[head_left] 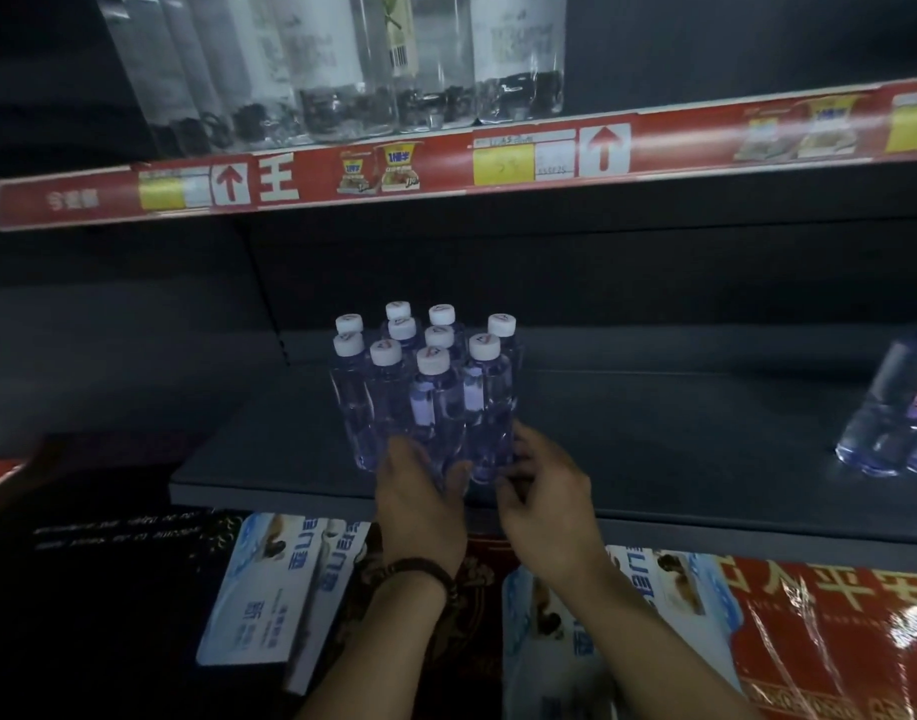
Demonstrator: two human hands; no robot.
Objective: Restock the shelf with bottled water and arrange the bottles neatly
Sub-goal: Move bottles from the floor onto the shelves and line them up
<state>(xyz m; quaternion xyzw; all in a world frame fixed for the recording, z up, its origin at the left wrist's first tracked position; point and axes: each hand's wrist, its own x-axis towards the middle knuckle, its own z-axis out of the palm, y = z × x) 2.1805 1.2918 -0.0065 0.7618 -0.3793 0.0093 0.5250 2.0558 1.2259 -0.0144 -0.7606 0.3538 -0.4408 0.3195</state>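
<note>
Your bottles [425, 392] stand bunched at the near edge of the shelf [654, 433] — left hand [415, 491] pressing straight fingers against their bases, right hand [544, 491] curled round the right corner bottle, probably to square the block.

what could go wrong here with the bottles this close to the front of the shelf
1. The bottles stand near the front edge of the shelf; a slip toward the person could drop a front one off.
2. The left hand and right hand touch only the bases, so a hard push might tip the tall bottles into each other.
3. The caps look staggered, so the rows may end up crooked.
</note>
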